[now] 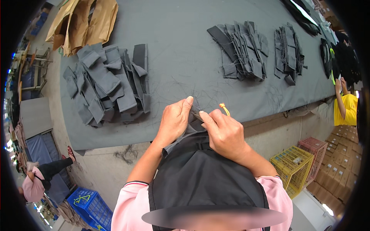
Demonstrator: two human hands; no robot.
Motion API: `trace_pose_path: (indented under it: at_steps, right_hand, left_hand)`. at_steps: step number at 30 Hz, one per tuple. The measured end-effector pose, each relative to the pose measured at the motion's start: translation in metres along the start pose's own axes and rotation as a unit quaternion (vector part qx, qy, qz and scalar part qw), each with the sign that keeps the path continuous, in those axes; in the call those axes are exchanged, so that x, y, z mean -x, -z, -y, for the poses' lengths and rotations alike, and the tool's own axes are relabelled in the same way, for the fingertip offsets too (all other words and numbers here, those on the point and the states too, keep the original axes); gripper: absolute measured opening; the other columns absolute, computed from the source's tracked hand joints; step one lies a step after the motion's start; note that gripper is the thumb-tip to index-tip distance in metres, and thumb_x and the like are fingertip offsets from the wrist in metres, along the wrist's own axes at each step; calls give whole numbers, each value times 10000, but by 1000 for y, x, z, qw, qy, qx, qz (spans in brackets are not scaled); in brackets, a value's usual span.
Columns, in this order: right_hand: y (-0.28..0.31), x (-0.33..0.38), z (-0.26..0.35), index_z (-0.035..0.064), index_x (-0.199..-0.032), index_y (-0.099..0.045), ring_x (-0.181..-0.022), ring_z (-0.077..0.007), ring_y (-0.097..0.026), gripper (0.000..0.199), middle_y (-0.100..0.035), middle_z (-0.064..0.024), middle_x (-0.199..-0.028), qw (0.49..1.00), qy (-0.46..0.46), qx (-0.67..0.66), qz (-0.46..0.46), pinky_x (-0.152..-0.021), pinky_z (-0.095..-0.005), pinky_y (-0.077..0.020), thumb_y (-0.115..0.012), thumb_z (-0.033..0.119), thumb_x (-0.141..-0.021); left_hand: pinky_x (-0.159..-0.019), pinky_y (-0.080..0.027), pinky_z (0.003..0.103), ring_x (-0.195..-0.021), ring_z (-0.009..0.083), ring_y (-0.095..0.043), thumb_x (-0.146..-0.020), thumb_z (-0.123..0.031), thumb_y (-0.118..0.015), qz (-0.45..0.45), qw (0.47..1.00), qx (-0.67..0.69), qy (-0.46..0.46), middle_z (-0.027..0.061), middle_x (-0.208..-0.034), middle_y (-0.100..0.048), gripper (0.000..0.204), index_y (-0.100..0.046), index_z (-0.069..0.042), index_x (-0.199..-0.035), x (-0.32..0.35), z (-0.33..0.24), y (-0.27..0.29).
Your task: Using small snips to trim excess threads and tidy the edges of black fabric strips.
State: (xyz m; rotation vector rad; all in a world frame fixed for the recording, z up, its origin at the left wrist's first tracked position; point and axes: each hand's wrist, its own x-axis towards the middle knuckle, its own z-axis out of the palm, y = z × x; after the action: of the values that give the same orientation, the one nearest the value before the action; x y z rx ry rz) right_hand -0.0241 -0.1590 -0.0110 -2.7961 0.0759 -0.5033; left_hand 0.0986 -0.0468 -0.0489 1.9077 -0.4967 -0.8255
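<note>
My left hand (174, 118) is closed on a dark grey fabric piece (194, 126), which hangs down in front of my black apron (200, 177). Close beside it, my right hand (226, 133) is curled around what look like small thread snips (197, 115). Their dark tip shows by the thumb, at the upper end of the fabric. A yellow-orange cord loop (224, 109) sticks out above the right fingers. Most of the tool is hidden in the palm. Both hands are above the table's near edge.
A grey-covered table (177, 46) carries a loose fabric heap (104, 84) at left and two bundles, one larger (244, 52), one smaller (288, 54). Loose threads lie about. A brown paper bag (83, 27) stands far left. Below are blue (90, 208) and yellow crates (295, 165). Other people stand at both sides.
</note>
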Motion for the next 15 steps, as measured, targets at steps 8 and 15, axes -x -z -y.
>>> trace_pose_path:
  at_steps: [8, 15]
  right_hand:
    - [2, 8, 1, -8, -999, -605, -559, -174, -524, 303, -504, -57, -773, 997, -46, -66, -20, -479, -288, -434, -624, 21, -698]
    - [7, 1, -10, 24, -966, -605, -574, -225, -558, 287, -516, -65, -781, 969, -136, -205, -24, -497, -328, -460, -678, 5, -689]
  left_hand:
    - [-545, -383, 386, -536, 274, -385, -969, -403, -415, 4, 1000, -13, 9, 202, -596, -449, 525, -502, 53, -723, 0, 5, -2]
    - [-549, -377, 355, -566, 168, -392, -968, -406, -429, 57, 990, 119, 53, 147, -585, -412, 519, -488, 52, -732, -3, 9, 4]
